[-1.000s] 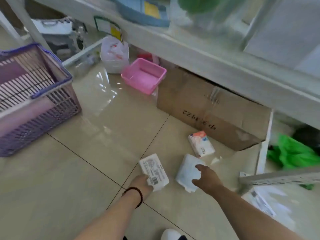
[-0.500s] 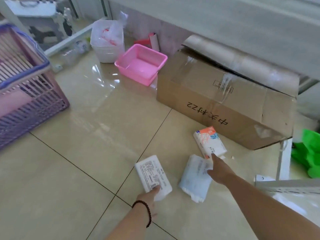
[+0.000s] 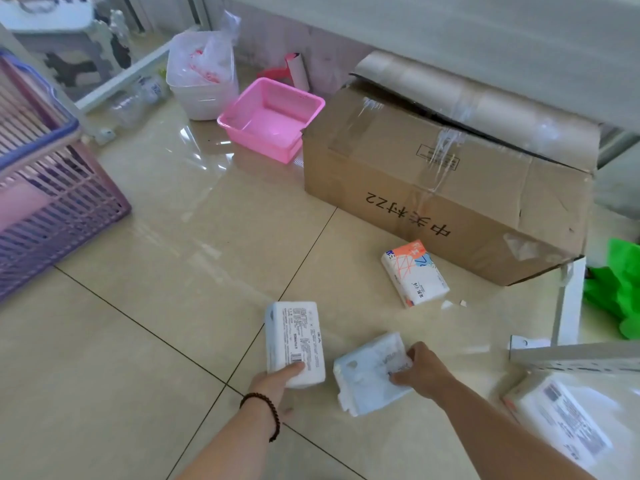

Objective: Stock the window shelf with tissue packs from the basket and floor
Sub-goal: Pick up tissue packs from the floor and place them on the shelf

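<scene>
Three tissue packs lie on the tiled floor. My left hand (image 3: 277,379), a bead bracelet on its wrist, grips the near end of a white pack with a barcode label (image 3: 294,341). My right hand (image 3: 420,370) holds the right edge of a pale blue-white pack (image 3: 367,375) beside it. A third pack with an orange and blue print (image 3: 414,273) lies further off, against the cardboard box, untouched. The purple basket (image 3: 52,199) stands at the left edge. The underside of the window shelf (image 3: 485,46) runs across the top.
A large taped cardboard box (image 3: 446,188) sits under the shelf. A pink tray (image 3: 273,117) and a white bin with plastic bags (image 3: 202,77) stand behind. A white rack leg (image 3: 568,306), green bag (image 3: 620,289) and another wrapped pack (image 3: 564,424) are at right.
The view has dropped closer to the floor. My right hand pulled back from the printed pack's side and took hold of the pale blue-white pack. My left hand tightened on the labelled pack.
</scene>
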